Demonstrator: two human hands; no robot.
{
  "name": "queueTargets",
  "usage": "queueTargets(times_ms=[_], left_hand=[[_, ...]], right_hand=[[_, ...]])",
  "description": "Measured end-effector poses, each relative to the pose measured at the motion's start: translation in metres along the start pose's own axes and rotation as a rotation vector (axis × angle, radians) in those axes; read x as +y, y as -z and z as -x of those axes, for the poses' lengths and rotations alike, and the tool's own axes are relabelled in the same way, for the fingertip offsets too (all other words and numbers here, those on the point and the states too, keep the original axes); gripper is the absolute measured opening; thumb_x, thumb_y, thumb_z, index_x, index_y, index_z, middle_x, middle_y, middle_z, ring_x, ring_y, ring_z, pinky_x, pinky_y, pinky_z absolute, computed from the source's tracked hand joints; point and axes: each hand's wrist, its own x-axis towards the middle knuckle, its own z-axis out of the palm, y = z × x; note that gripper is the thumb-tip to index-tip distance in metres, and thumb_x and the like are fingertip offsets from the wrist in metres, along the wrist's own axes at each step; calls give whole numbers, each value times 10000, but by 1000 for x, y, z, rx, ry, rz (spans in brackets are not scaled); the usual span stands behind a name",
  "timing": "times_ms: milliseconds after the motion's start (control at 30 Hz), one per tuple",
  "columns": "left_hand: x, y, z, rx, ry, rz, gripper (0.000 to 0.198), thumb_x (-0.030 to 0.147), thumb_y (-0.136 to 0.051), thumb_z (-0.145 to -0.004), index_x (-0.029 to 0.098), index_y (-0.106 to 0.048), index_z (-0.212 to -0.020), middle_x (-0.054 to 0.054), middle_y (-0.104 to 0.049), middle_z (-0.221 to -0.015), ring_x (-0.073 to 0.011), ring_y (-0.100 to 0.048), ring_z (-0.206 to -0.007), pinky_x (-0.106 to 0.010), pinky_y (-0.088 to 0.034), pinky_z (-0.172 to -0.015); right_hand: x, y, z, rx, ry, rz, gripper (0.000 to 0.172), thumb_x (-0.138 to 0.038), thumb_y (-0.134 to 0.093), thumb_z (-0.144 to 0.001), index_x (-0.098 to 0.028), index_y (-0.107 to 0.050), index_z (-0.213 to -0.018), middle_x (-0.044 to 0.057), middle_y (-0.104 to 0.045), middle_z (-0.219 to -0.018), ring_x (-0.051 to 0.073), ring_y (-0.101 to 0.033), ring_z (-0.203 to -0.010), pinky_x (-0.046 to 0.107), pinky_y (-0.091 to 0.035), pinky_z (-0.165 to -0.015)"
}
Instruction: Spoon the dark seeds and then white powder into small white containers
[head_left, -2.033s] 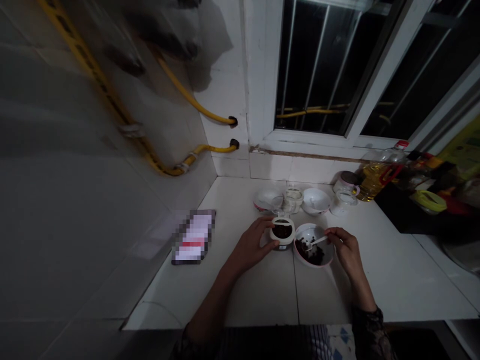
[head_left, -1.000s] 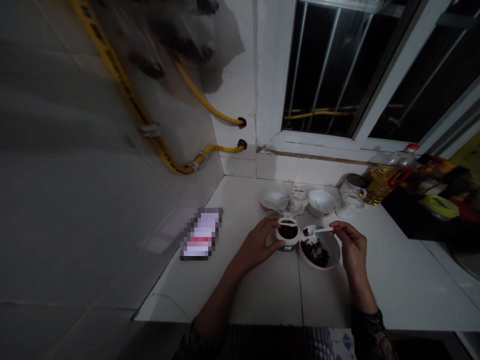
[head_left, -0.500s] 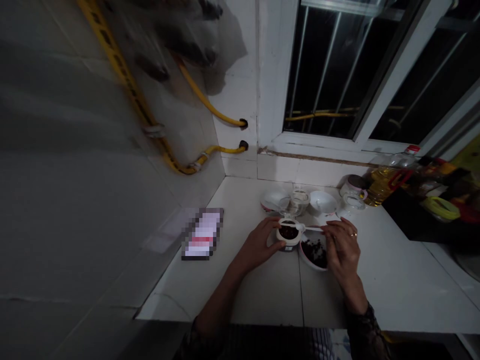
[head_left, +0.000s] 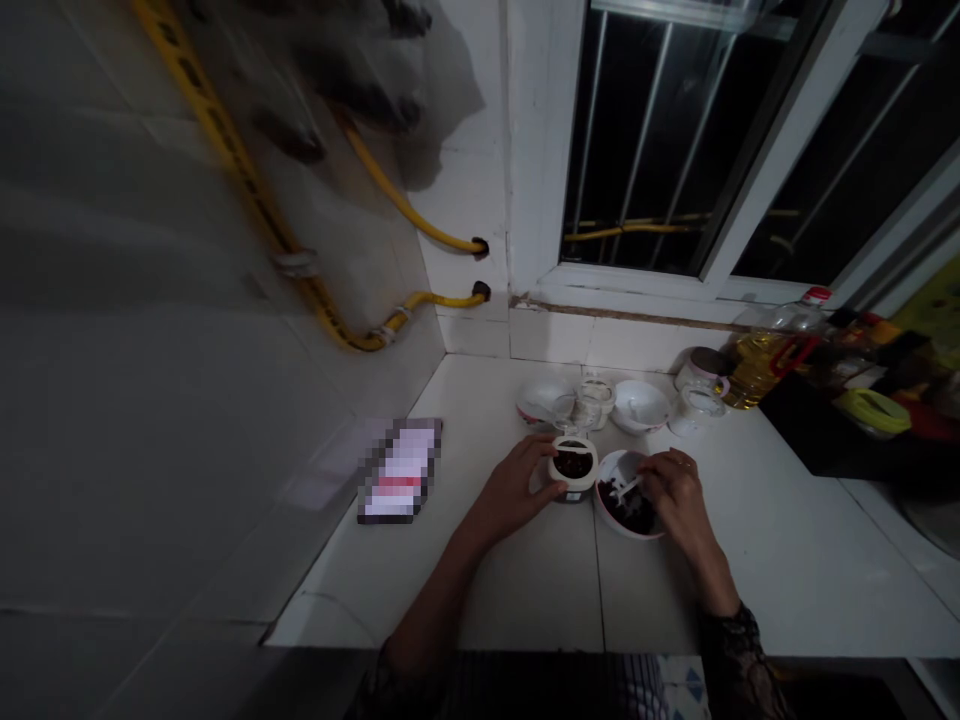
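Note:
My left hand (head_left: 523, 487) is closed around the side of a small white-rimmed jar (head_left: 574, 484) standing on the counter. The jar's hinged lid is up, and dark, reddish-brown contents show inside. Just right of it stands a white bowl (head_left: 616, 465) with a pink rim, partly filled with dark crumbly bits (head_left: 628, 511). My right hand (head_left: 677, 492) pinches the handle of a small white spoon (head_left: 627, 488) over the bowl. The spoon's tip is down among the dark bits. My right fingers hide part of the bowl's right side.
Behind the jar stand two white bowls (head_left: 640, 406) and clear jars (head_left: 596, 398). An oil bottle (head_left: 757, 355) and a black rack of condiments (head_left: 817, 430) are at the back right. A pixelated phone-like object (head_left: 403, 472) lies left. Yellow pipe (head_left: 255, 200) runs along the wall.
My right hand has moved the spoon from over the jar's mouth down into the bowl on the right, tilting it. My left hand still holds the jar. The view has shifted slightly.

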Motion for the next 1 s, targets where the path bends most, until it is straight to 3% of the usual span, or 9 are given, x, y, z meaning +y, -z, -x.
queueTargets(times_ms=[200, 333, 467, 667, 1000], left_hand=[[2, 1, 0, -2, 18, -4, 301, 301, -683, -879, 242, -543, -1139, -105, -572, -1342, -270, -566, -1262, -484, -493, -1033], [1, 1, 0, 2, 7, -5, 307, 299, -687, -875, 242, -549, -1144, -111, -584, -1325, -270, -575, -1251, -473, -494, -1031], [0, 0, 0, 13, -9, 3, 299, 303, -682, -879, 237, -553, -1140, -115, -584, -1324, -267, -575, -1252, -465, -484, -1044], [1, 0, 0, 8, 3, 0, 301, 302, -682, -881, 244, -545, -1142, -109, -578, -1326, -266, -578, -1246, -470, -497, -1034], [2, 0, 0, -4, 15, -3, 306, 285, -682, -876, 244, -532, -1139, -102, -567, -1339, -265, -567, -1259, -466, -497, -1032]], right_hand=[[2, -6, 2, 78, -263, -198, 202, -385, -547, -735, -262, -688, -658, 32, -650, -581, 299, -602, -910, 484, -368, -1011], [3, 1, 2, 152, -385, -335, 199, -400, -580, -704, -242, -684, -643, 7, -614, -570, 244, -595, -742, 404, -440, -847], [0, 4, 1, 221, -492, -472, 188, -397, -612, -642, -219, -675, -640, -6, -585, -554, 198, -546, -620, 334, -429, -679], [-1, 7, -1, 206, -553, -569, 183, -394, -644, -601, -214, -674, -618, -6, -576, -534, 182, -506, -581, 306, -388, -612], [-2, 5, -4, 250, -611, -652, 182, -376, -698, -565, -204, -697, -625, -7, -607, -543, 182, -529, -593, 311, -395, -646]])
